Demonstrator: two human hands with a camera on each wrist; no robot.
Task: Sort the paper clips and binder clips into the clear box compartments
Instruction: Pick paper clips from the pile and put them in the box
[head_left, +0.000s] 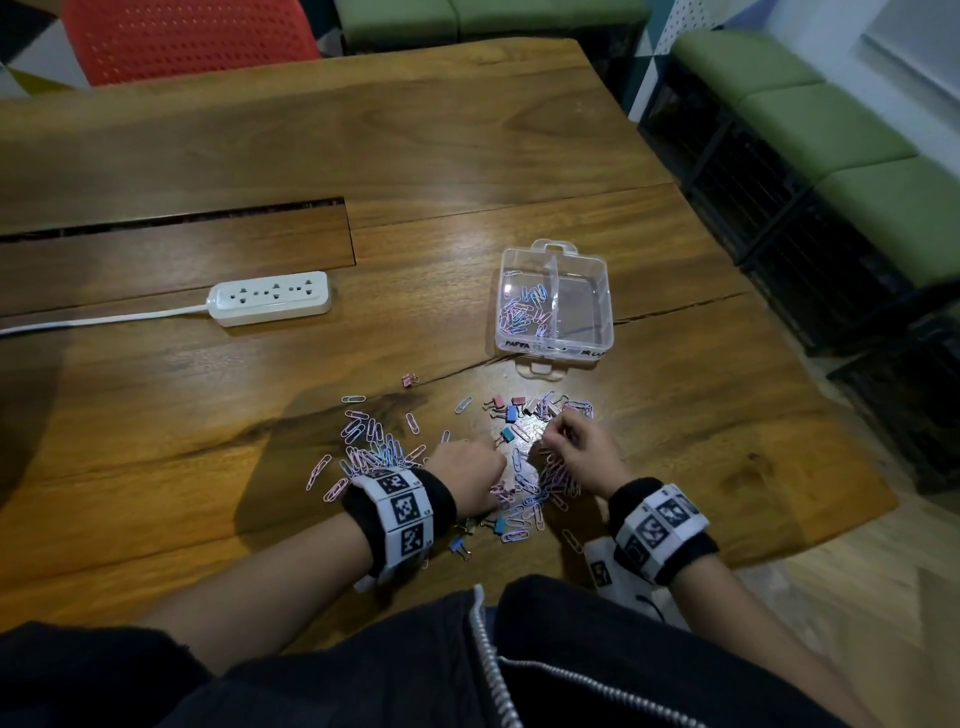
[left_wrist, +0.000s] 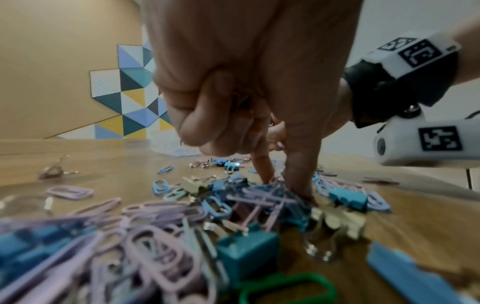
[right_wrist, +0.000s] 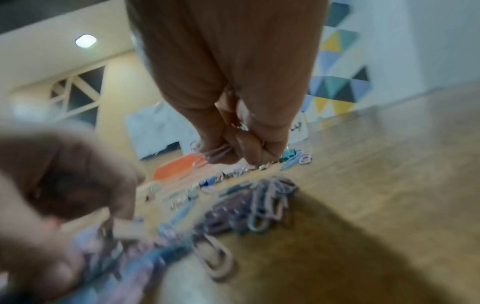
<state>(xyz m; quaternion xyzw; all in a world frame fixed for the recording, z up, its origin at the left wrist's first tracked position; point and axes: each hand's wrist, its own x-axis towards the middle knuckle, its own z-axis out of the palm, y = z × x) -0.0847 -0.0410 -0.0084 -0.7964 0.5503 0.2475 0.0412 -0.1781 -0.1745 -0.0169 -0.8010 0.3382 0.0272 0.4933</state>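
Both hands work the clip pile at the table's near edge: right hand (right_wrist: 233, 144) pinches pink paper clips (right_wrist: 207, 157), left hand (left_wrist: 233, 92) fingers pick into it; next, the clear box (head_left: 602, 291).

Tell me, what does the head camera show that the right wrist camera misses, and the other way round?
Only the head view shows the clear box whole, with paper clips in its left compartment and the right one looking empty, plus the white power strip. Only the right wrist view shows up close that the right hand pinches pink paper clips in curled fingers. Both show the loose pile of clips on the wooden table and the left hand reaching into it.
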